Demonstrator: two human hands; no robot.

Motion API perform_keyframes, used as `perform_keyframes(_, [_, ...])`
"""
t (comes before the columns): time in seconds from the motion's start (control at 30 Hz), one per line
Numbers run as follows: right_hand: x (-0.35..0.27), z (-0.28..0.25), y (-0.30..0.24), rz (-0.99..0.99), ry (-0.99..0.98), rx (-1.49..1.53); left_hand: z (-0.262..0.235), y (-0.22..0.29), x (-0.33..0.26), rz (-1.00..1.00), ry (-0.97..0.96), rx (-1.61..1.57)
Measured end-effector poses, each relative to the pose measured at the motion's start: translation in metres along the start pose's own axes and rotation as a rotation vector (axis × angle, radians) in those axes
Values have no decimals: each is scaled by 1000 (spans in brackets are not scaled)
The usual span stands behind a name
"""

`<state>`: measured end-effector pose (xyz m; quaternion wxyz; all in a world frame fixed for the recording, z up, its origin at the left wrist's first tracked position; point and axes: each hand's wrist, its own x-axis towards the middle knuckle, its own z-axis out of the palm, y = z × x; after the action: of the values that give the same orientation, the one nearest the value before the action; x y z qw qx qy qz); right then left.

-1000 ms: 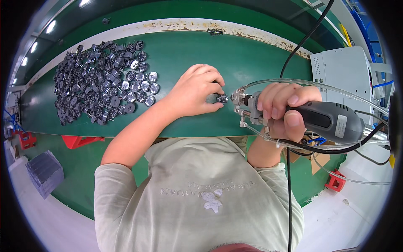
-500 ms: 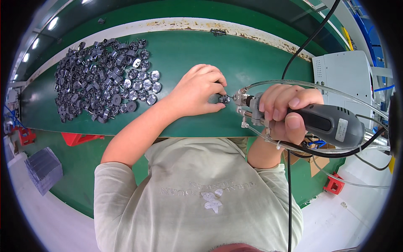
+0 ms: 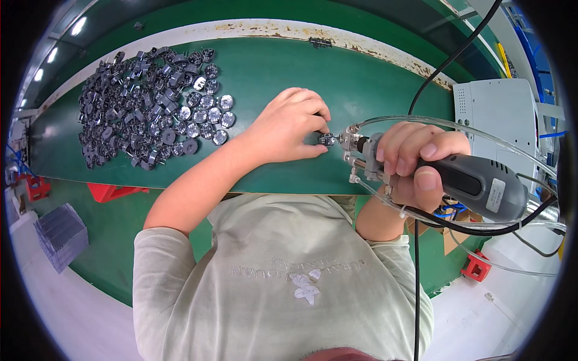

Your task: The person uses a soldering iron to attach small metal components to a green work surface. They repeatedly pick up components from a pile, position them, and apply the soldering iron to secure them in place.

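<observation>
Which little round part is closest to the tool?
The round part in the left hand, by the grey tool; others lie in the pile at left.

Green tabletop, smooth, slightly glossy; far edge bordered by a white strip, worn brown in patches. Left side: broad heap of small dark round parts, piled over one another, at mixed angles. Heap's right margin thins to a single layer, several shiny faces up. Lone dark part well apart, right of heap; contact with surface unclear.
</observation>
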<state>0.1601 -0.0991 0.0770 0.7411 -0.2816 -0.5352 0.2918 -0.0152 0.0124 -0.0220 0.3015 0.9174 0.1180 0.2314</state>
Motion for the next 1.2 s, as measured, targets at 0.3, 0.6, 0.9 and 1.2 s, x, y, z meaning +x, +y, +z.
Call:
perform_keyframes(0.3, [1,0,2,-1,11,-11,-1,-1,0,-3,-2,3])
perform_keyframes(0.6, [4,-4,-1,27,-146,-71,-1,-1,-1,-3,-13,1])
perform_keyframes(0.9, [6,11,8,149,-97,-292,0,-2,0,32,14,-22])
perform_keyframes(1.2, [11,0,-34,40,-53,14,1,-3,0,36,15,-34])
